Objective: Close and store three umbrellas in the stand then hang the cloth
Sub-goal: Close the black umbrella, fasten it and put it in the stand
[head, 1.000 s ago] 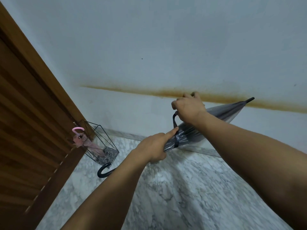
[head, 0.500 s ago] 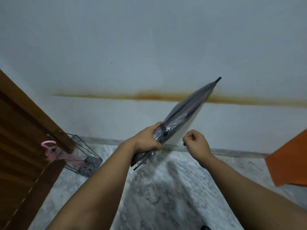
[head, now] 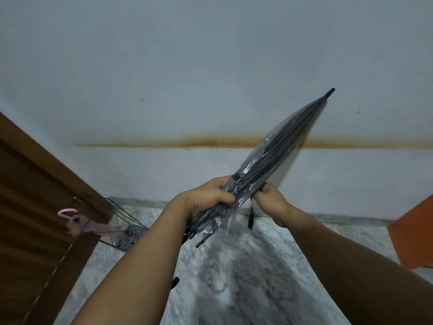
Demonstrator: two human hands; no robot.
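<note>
Both forearms are bare to the frame's edge, wrists unadorned.

We see a dim, flat, bluish light with no clear source, and a soft shadow darkens the marble floor (head: pixel 246 285) under the arms. The wide lens bends the edges, and the clear umbrella (head: pixel 278 156) is slightly motion-blurred, with small glints.

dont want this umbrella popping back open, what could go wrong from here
The strap dangles unfastened under the right hand, so the clear canopy could spring loose if the left hand eases off the grey umbrella.

The wire stand leans by the door with the pink umbrella inside; dropping another in carelessly might tip it.
</note>
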